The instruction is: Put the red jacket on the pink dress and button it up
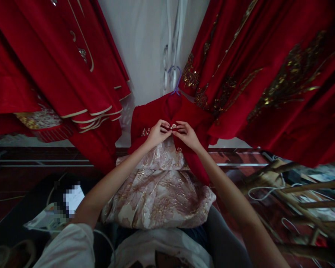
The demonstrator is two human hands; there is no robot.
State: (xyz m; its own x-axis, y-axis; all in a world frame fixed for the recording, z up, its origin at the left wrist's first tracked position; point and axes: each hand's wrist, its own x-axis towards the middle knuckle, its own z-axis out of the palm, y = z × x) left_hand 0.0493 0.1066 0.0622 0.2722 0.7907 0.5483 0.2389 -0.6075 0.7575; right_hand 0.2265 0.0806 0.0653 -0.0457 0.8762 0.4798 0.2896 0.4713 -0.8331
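Both bare hands are at the front of a small bright-red fabric jacket, centre of view, hung by the neck on a thin blue-purple hanger against a white wall. Left hand and right hand face each other, thumbs and fingertips pinching a small cluster of white pearl-like beads from either side; can't tell whether cloth is caught in the pinch too. Two more beaded ornaments on the jacket: one near the left wrist, one below the right hand. Pale pink-and-gold brocade cloth shows below the jacket and spreads over the lap. Red garments with cream trim hang left; red garments with gold sequin embroidery hang right.
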